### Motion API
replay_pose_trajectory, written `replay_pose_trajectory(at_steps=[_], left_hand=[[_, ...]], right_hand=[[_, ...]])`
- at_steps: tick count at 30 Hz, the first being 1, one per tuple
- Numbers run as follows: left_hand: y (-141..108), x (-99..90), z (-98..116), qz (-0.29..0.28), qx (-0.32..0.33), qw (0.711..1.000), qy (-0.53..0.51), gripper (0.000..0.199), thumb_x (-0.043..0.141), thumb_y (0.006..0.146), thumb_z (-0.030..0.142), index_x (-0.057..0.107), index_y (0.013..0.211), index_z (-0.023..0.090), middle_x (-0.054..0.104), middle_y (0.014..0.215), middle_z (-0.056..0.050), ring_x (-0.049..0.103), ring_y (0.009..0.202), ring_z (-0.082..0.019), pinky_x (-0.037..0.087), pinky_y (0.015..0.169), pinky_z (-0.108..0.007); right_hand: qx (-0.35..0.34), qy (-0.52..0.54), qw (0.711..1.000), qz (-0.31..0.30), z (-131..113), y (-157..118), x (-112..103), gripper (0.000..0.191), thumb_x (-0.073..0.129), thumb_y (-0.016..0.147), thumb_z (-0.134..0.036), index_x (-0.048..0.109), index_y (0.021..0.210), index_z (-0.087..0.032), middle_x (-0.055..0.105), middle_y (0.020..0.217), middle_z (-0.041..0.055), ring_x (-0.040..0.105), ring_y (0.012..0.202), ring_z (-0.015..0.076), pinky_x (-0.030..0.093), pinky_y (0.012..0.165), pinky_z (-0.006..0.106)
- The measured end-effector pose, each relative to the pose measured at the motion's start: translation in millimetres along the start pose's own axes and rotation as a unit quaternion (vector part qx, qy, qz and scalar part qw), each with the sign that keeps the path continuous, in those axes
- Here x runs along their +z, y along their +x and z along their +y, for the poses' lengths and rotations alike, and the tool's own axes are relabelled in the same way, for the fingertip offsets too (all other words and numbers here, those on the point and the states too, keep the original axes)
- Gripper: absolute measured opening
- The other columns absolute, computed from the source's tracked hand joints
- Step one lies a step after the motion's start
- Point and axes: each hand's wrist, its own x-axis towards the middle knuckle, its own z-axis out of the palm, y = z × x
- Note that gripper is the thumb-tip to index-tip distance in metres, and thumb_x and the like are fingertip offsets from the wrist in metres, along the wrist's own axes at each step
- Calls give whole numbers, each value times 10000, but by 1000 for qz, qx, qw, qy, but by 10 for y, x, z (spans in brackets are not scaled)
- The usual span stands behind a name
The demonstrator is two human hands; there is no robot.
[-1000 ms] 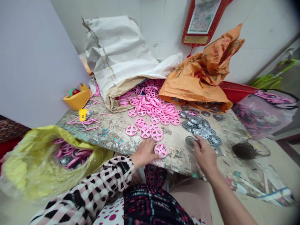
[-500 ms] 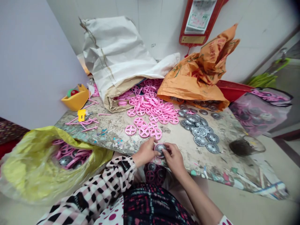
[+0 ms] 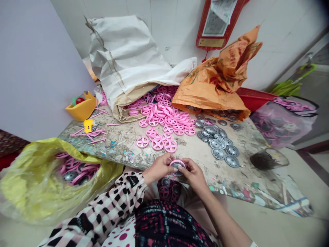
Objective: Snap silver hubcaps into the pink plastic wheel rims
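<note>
Two hands of a seated person at the near edge of a worn, paint-flecked table (image 3: pixel 191 152). The left hand (image 3: pixel 159 168) and the right hand (image 3: pixel 194 175) are both closed, their fingers gripping a single pink plastic wheel (image 3: pixel 177 162) with a grey metal disc (image 3: pixel 177 166) inside its rim. The wheel is held between them, just off the table edge and above the person's lap.

On the table, three pink spoked wheels (image 3: pixel 157 144) lie flat nearest the hands. Behind them is a heap of pink wheels (image 3: pixel 164 116), too many to count. About fifteen loose grey metal discs (image 3: pixel 218 148) lie to the right of the hands.

Several pink wheels with metal centres (image 3: pixel 166 190) sit in the lap, and more fill one yellow plastic bag (image 3: pixel 31 192) at the left. One clear plastic bag (image 3: pixel 282 127) at the right also holds pink and grey pieces.

Two woven sacks, one white (image 3: pixel 125 58) and one orange (image 3: pixel 208 89), lie at the table's far side. One glass with dark contents (image 3: pixel 268 159) stands at the right.
</note>
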Motion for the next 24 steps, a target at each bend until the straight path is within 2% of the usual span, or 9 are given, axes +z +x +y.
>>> replay_pose_trajectory(at_steps=[6,10,11,13,14,16,19,21,24], left_hand=[[-18,18,10,-4,25,1000,16,311,706,598,185,500,832,183,541,606,69,478,524,-75,342,507,-190],[-11,-173,91,-81,-9,996,40,393,749,571,225,543,902,172,590,684,40,534,590,-102,402,550,-217],[-3,-254,111,-69,-7,995,68,377,743,593,240,564,917,168,598,703,30,544,605,-110,416,565,-227],[22,-436,138,36,35,987,150,250,674,683,251,592,904,170,584,689,22,555,638,-126,430,600,-244],[38,-524,145,109,58,968,217,173,626,730,254,606,883,178,573,686,18,552,644,-133,432,605,-253],[71,-673,151,210,98,900,369,126,575,773,228,633,881,198,583,773,-10,570,734,-162,450,679,-287],[121,-785,156,286,101,802,514,259,565,797,246,611,1049,205,571,964,-69,582,879,-215,459,771,-336],[155,-792,169,304,72,777,547,379,573,805,304,551,1161,178,554,1051,-114,577,959,-253,461,798,-360],[202,-756,209,300,34,767,566,479,601,783,374,511,1196,150,551,1093,-147,561,1034,-294,456,823,-380]], right_hand=[[-5,-38,998,44,-81,-56,16,267,612,777,-394,617,935,-180,643,764,24,557,657,160,461,620,265],[-36,-127,990,-54,-110,-142,-67,226,570,823,-361,639,965,-200,665,857,33,600,768,185,480,699,290],[-53,-170,980,-93,-121,-191,-84,209,553,843,-330,645,990,-213,666,913,38,605,827,194,478,747,304],[-93,-272,944,-162,-148,-316,-93,221,516,877,-266,648,1052,-240,651,965,48,598,886,209,468,791,327],[-113,-323,921,-184,-160,-382,-85,240,508,884,-247,645,1081,-245,641,958,57,592,879,217,468,783,337],[-148,-403,880,-202,-176,-485,-64,272,516,887,-237,635,1131,-237,621,936,74,578,857,232,470,761,352],[-180,-446,860,-172,-163,-475,-120,275,503,912,-288,628,1149,-225,607,928,83,562,854,230,466,756,344],[-183,-449,866,-118,-134,-333,-280,282,444,943,-330,646,1100,-212,609,905,82,557,855,220,461,763,333],[-152,-487,860,19,-94,0,-681,329,397,948,-345,661,1045,-176,617,920,101,551,902,233,437,839,364]])
